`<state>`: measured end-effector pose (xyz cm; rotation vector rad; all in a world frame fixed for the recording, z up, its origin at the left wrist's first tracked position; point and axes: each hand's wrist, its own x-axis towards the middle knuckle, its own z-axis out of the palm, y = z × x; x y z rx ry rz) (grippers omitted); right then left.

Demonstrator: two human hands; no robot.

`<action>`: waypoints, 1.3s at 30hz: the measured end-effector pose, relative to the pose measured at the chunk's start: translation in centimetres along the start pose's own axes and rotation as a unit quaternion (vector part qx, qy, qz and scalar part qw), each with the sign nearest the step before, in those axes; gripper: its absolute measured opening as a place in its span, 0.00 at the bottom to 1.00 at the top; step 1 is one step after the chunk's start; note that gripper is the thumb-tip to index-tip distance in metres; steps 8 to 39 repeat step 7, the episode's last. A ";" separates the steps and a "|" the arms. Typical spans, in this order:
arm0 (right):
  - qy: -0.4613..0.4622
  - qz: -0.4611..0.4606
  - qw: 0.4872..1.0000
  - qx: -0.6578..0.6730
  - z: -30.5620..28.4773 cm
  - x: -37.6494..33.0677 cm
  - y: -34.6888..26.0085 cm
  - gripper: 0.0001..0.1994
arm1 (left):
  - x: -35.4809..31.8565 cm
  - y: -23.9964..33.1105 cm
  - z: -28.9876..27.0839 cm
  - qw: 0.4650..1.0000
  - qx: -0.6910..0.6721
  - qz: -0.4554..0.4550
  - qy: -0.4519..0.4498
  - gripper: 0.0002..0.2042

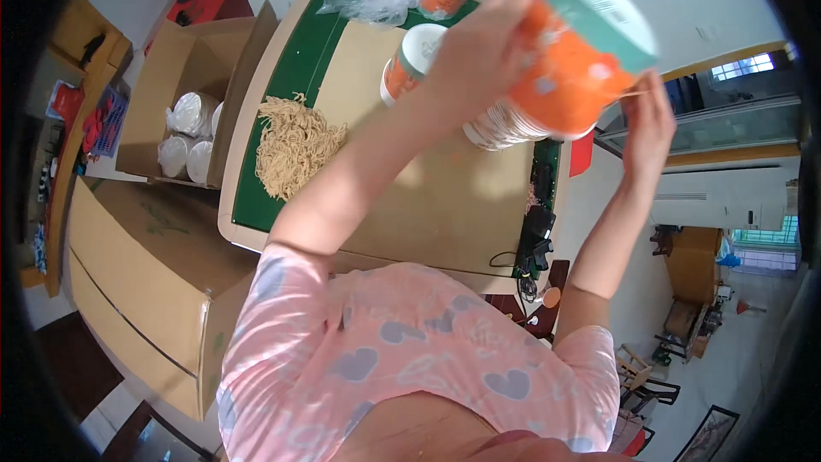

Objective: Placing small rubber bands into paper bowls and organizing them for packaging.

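A heap of pale, frizzy string [295, 147] lies on the green-topped table [299, 60], beside an open cardboard box [192, 86] of bagged white lids. Raised above it, the left hand [479, 52] wraps closed round a glossy orange paper cup [577, 56] with a teal rim — the right hand [650, 124] beside it pinches a thin string.

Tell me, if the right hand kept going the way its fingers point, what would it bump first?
Probably the orange cup held by the left hand. The right hand fingertips already sit at its lower edge, though depth is hard to judge.
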<state>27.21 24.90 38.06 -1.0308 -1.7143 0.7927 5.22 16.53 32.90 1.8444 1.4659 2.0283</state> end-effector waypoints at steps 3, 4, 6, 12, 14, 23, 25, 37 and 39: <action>0.055 -0.001 0.975 0.217 -2.2 5.7 2.1 0.19 | 4.1 -0.8 5.4 0.991 -0.027 0.122 0.054 0.29; 0.051 -0.021 0.970 0.235 -2.9 6.9 3.9 0.19 | 4.7 -1.6 6.9 0.989 -0.010 0.144 0.043 0.29; 0.064 0.030 0.969 0.238 -4.4 8.4 7.7 0.20 | 4.5 -3.3 9.4 0.990 -0.007 0.135 0.025 0.29; 0.053 0.024 0.969 0.238 -5.2 8.6 10.2 0.22 | 4.0 -3.9 10.8 0.992 -0.006 0.122 0.004 0.30; 0.053 0.024 0.969 0.238 -5.2 8.6 10.2 0.22 | 4.0 -3.9 10.8 0.992 -0.006 0.122 0.004 0.30; 0.053 0.024 0.969 0.238 -5.2 8.6 10.2 0.22 | 4.0 -3.9 10.8 0.992 -0.006 0.122 0.004 0.30; 0.053 0.024 0.969 0.238 -5.2 8.6 10.2 0.22 | 4.0 -3.9 10.8 0.992 -0.006 0.122 0.004 0.30; 0.053 0.024 0.969 0.238 -5.2 8.6 10.2 0.22 | 4.0 -3.9 10.8 0.992 -0.006 0.122 0.004 0.30; 0.053 0.024 0.969 0.238 -5.2 8.6 10.2 0.22 | 4.0 -3.9 10.8 0.992 -0.006 0.122 0.004 0.30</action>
